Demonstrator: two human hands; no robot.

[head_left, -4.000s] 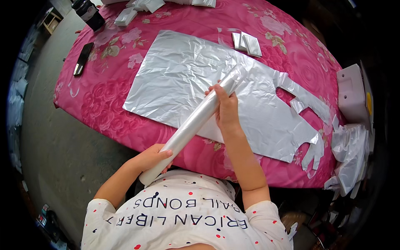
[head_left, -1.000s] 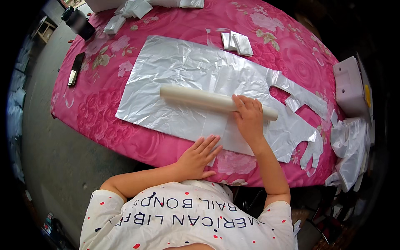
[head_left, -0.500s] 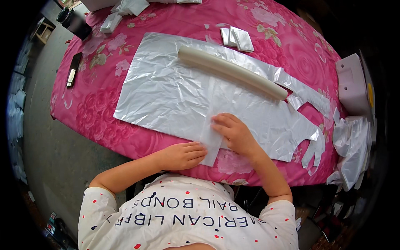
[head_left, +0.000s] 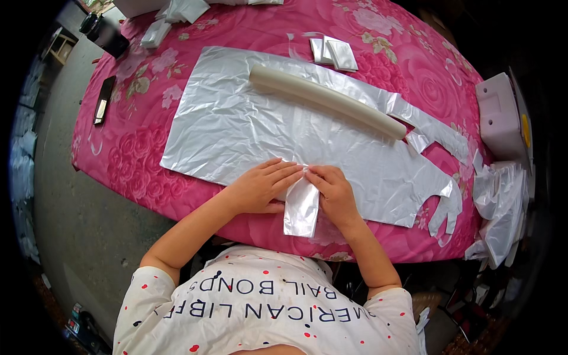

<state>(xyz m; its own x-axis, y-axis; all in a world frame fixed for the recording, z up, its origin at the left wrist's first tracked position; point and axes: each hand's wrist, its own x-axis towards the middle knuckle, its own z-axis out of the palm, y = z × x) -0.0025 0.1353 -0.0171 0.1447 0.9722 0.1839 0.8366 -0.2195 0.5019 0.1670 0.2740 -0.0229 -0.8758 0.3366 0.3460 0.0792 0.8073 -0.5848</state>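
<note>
A narrow folded plastic bag, silvery white and shiny, lies in front of me near the table's front edge. My left hand rests over its far left part, fingers stretched out and thumb apart at its left side. At its far end my right hand pinches the plastic between thumb and fingers. Beneath and beyond both hands spreads a flat layer of silvery plastic bags with cut handles toward the right. A long pale roll lies across these bags.
A pink floral cloth covers the table. Small folded packets lie beyond the bags. To the left are a dark phone-like object and a black container. On the right, a pale box stands above loose plastic bags.
The translucent strip has been folded over into a shorter, shinier piece. My left hand has moved away from me onto its far end, close to my right hand, which stays near there.
</note>
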